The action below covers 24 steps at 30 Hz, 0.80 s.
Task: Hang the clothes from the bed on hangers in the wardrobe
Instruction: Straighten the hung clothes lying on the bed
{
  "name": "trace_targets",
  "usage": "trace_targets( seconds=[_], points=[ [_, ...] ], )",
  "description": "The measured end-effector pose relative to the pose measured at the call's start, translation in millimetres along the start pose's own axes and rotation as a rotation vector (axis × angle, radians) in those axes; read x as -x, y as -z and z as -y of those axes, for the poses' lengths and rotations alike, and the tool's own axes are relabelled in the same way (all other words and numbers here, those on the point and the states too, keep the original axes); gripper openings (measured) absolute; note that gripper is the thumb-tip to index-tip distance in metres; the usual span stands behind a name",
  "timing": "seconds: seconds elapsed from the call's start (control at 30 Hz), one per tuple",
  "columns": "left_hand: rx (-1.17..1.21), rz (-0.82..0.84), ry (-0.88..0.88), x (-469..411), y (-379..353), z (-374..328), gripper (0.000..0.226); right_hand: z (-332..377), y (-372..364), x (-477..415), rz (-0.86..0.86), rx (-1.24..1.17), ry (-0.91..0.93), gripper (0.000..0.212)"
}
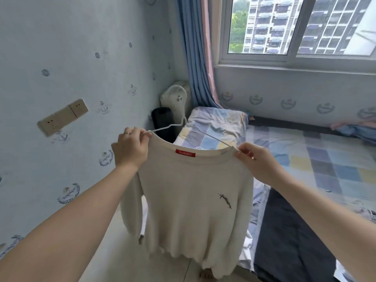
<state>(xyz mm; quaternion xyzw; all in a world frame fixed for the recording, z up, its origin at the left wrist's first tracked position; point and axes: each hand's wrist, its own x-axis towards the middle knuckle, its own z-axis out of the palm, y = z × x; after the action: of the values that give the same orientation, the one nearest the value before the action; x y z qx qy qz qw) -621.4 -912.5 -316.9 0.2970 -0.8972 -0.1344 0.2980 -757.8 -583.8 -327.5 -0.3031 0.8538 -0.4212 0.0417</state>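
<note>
Sweater (191, 210) hangs before me on a white hanger (162, 127), shoulders spanning left to right; my left hand (130, 147) and right hand (256, 159) each pinch one shoulder.

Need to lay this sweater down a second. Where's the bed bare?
The checked sheet is bare between the pillow and the bundled fabric by the wall. The corner by the fan is crowded.

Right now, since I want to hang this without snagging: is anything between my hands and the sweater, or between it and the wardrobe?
Nothing: left hand and right hand pinch the sweater at its shoulders, over the hanger. The wardrobe is out of view.
</note>
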Motion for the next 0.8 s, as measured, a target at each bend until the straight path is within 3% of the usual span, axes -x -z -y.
trace_targets(
  seconds=[0.4,0.8],
  points=[
    [-0.014,0.189,0.013,-123.4,-145.4,24.5,0.029,-82.5,-42.6,-162.2,0.004,0.100,-0.116,0.012],
    [-0.009,0.537,0.056,-188.5,-350.5,86.4,0.022,-204.9,-155.3,-264.8,0.066,0.275,-0.489,0.014]
  ],
)
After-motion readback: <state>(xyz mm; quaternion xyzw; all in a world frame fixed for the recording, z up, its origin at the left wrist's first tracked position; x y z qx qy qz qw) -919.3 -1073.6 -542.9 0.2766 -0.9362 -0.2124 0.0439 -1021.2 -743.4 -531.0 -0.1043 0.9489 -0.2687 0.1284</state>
